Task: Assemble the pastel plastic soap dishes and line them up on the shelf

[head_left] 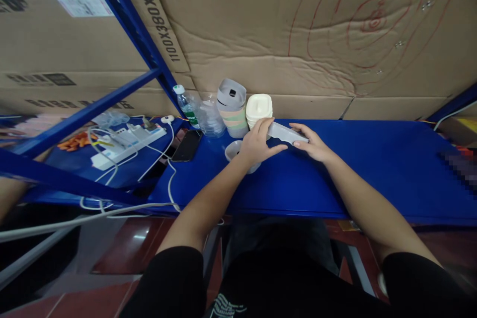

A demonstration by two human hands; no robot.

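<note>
A pale grey, shallow plastic piece with a wavy lower edge (286,133) is held above the blue tabletop, tilted down to the right. My right hand (312,145) pinches its right end between thumb and fingers. At its left end, the fingers of my left hand (258,143) lie against it, with the thumb stretched below. Under my left hand stands a small light-grey bowl-like part (233,149), partly covered by the hand. Just behind are a stack of grey parts with striped bands (233,109) and a stack of cream square pieces (259,108).
A water bottle (187,107), clear plastic containers (211,117) and a black phone (187,145) sit at the left. Beyond a blue shelf post, a power strip (128,146) trails white cables. Cardboard (261,30) walls the back. Another person's arm (15,194) shows at far left.
</note>
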